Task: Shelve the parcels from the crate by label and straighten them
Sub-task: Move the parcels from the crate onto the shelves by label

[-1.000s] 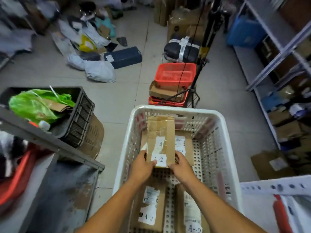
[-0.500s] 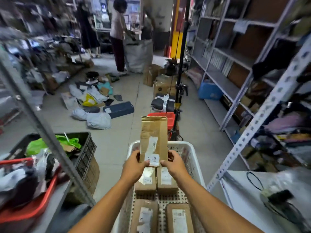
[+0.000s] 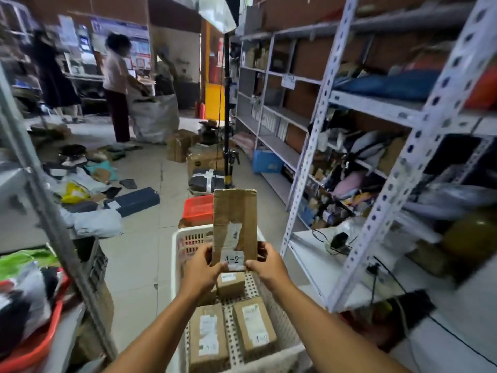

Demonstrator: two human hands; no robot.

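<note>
A tall brown cardboard parcel (image 3: 234,222) with a white "A-2" label stands upright above the white plastic crate (image 3: 188,238). My left hand (image 3: 201,270) grips its lower left edge and my right hand (image 3: 266,265) grips its lower right edge. Inside the crate lie more brown parcels: one small one (image 3: 230,284) just below my hands, and two longer ones (image 3: 207,337) (image 3: 254,325) nearer to me, with white labels.
Metal shelving (image 3: 382,157) full of goods runs along the right, with a white lower shelf (image 3: 317,254) holding cables. A shelf post (image 3: 51,216) and bins stand at left. A red basket (image 3: 197,208), a light stand (image 3: 228,146) and scattered parcels lie ahead; two people stand far back.
The view has swung up from the crate toward the aisle and the right shelving. Both hands have lifted the A-2 parcel out of the crate and hold it upright.
</note>
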